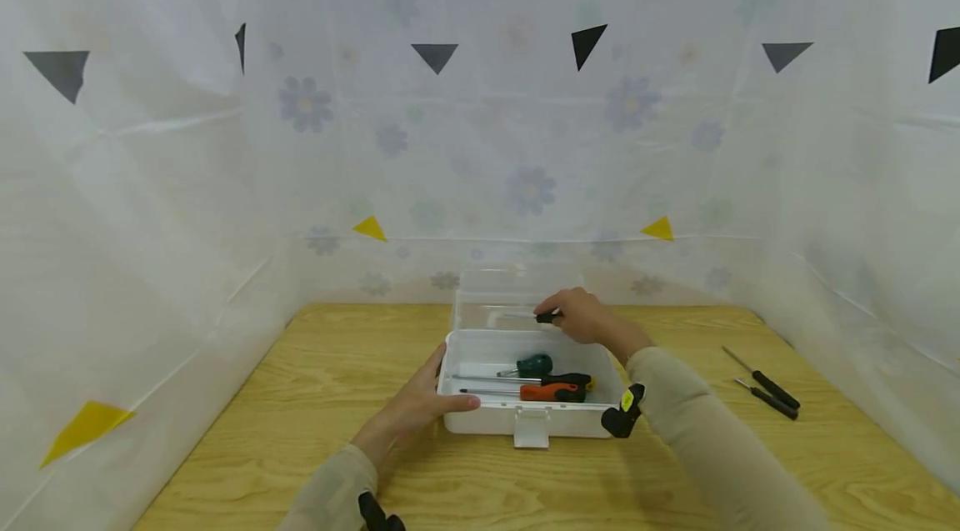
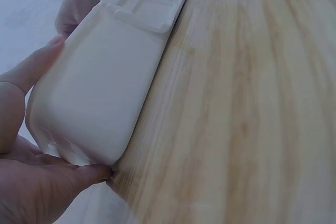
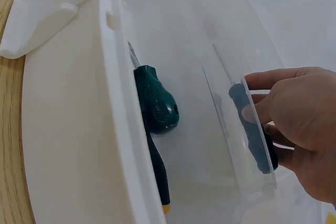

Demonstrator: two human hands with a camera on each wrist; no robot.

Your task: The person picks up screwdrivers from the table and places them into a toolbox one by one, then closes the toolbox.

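Observation:
A white plastic box (image 1: 487, 418) sits open on the wooden table, its clear lid (image 1: 517, 291) standing up at the back. Inside lie a green-handled screwdriver (image 1: 534, 364), a black one (image 1: 566, 379) and an orange one (image 1: 555, 392). My left hand (image 1: 420, 406) grips the box's front left corner, thumb on the front wall (image 2: 105, 87). My right hand (image 1: 576, 317) holds a black-handled screwdriver (image 1: 546, 318) over the back of the box, close to the lid. In the right wrist view that black handle (image 3: 252, 129) shows through clear plastic, beside the green screwdriver (image 3: 157, 103).
Two thin black-handled screwdrivers (image 1: 765, 385) lie on the table (image 1: 322, 364) to the right of the box. White flowered sheets wall in the table on three sides. The box's latch (image 1: 531, 431) hangs at the front.

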